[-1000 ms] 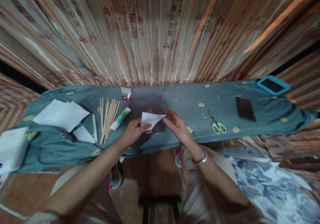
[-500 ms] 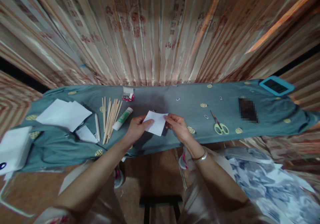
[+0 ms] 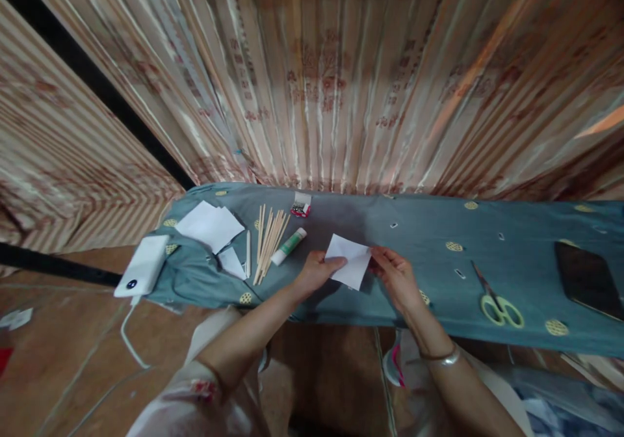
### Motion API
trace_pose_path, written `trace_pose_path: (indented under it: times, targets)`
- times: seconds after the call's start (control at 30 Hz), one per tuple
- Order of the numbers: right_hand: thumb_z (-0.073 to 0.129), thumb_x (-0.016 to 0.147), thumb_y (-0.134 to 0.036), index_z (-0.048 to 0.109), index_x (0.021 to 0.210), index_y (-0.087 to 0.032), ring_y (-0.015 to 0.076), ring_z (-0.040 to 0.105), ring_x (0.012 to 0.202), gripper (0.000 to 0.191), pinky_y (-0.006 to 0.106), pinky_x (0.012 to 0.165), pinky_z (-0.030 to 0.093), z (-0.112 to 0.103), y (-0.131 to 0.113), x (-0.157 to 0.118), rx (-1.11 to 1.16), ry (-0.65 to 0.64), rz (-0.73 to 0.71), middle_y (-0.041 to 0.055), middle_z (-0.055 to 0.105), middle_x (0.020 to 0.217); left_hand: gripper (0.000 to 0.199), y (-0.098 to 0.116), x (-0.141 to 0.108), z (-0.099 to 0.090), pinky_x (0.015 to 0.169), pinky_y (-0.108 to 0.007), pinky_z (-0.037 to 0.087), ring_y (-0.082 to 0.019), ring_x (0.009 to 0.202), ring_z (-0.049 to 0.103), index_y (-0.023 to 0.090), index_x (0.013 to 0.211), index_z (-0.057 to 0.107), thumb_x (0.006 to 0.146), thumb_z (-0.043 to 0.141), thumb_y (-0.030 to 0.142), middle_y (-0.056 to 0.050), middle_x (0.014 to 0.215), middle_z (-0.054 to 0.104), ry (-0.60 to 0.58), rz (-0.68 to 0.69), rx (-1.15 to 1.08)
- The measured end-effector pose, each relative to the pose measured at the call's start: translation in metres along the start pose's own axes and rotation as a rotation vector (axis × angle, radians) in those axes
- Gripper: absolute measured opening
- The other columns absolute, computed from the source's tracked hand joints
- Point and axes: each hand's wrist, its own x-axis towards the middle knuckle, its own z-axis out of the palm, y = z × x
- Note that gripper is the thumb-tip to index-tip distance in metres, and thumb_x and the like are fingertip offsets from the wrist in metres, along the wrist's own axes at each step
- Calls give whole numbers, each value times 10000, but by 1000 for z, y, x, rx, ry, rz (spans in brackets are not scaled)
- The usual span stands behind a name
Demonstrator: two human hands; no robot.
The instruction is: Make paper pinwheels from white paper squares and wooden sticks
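Observation:
A small white sheet of paper (image 3: 350,264) is held above the cloth between both hands. My left hand (image 3: 314,274) grips its left edge, thumb on top. At the upper right corner, my right hand (image 3: 396,278) pinches the paper between thumb and fingers. Left of my left hand lies a green and white glue stick (image 3: 288,247), beside a bundle of thin wooden sticks (image 3: 271,242). A small open red and white box (image 3: 301,205) of little metal pieces stands behind them. Scissors (image 3: 498,304) with pale green handles lie to the right of my right hand.
More white paper (image 3: 207,225), a smaller piece (image 3: 232,263) and a white pen-like stick (image 3: 248,253) lie on the left. A white device (image 3: 143,264) with a cable sits at the left end. A black phone (image 3: 587,279) lies far right on the green tablecloth (image 3: 424,222).
My view has turned to the left, so the table's things appear farther right. Both hands still hold the paper, which is slightly rotated. The blue-framed tablet has left the view.

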Motion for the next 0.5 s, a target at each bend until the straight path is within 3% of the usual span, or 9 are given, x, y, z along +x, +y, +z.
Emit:
trace_pose_path:
  times: [0.13,0.3,0.4,0.5]
  targets:
    - [920,413,-576,749,667,-204,132,587,603,482,246,559,457,2,-2,0,1,-8,-12,12,700,650,312,2,1,1,570,-257,384,-145,554,541,113,660,697,576,814,390,-39,600,638,13,22,-23]
    - [844,548,-619,750,726,-200,144,608,616,465,259,571,470,-2,3,7,-56,-25,-80,31,727,706,330,8,2,-3,519,-244,337,-130,510,511,119,647,698,569,801,423,-39,581,637,28,9,-12]
    - [757,693,-584,745,759,-198,165,627,657,392,288,622,495,-2,-1,5,-224,30,-238,50,741,747,345,14,1,-4,525,-245,361,-135,520,527,117,671,710,548,803,426,-43,597,652,47,-1,-5]
    - [673,828,-471,748,859,-209,177,659,754,275,311,737,523,7,-14,-16,-420,35,-451,52,752,836,361,20,0,-5,541,-249,391,-145,549,550,120,710,715,551,799,433,-40,624,669,62,12,-1]
